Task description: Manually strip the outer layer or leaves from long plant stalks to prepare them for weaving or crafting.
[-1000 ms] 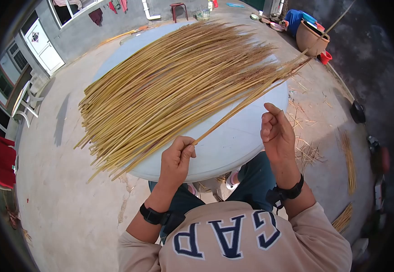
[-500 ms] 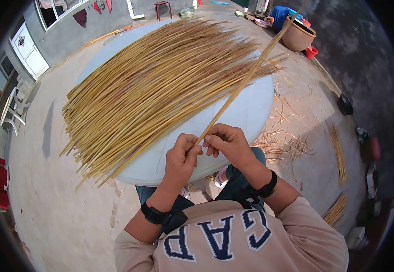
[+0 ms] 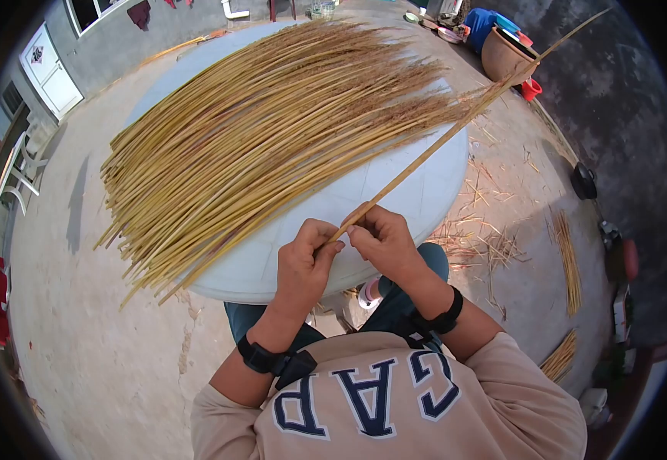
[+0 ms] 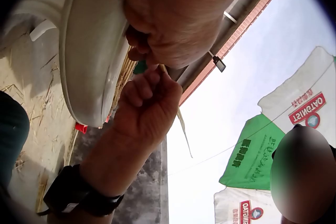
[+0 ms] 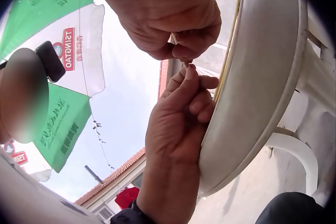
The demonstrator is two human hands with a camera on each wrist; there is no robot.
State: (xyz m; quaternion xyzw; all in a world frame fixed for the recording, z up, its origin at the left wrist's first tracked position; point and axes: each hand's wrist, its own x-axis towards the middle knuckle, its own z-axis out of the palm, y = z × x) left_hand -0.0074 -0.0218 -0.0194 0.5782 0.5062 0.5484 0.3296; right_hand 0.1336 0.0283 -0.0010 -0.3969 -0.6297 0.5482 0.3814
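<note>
A long tan stalk [image 3: 418, 162] slants from both hands up to the right, past the table edge. My left hand [image 3: 304, 259] pinches its lower end between thumb and curled fingers. Just beside it, my right hand [image 3: 383, 239] pinches the same stalk a little higher. In the left wrist view the right hand [image 4: 149, 103] meets the left hand [image 4: 173, 19] at the stalk. The right wrist view shows the left hand [image 5: 176, 124] below the right hand [image 5: 168, 14], fingertips close together. Many stalks with brownish feathery tops [image 3: 272, 146] lie side by side beyond the hands.
The stalks lie on a pale blue round table [image 3: 425, 207]. Straw scraps [image 3: 487, 241] and two small bundles, one here [image 3: 567, 264], lie on the ground at right. A clay pot [image 3: 502, 57] stands at back right, a white chair [image 3: 21, 170] at left. A patterned umbrella [image 4: 247, 155] hangs overhead.
The right hand has come from the right to beside the left hand and now pinches the stalk. The stalk swung upright, then tilted back toward the right.
</note>
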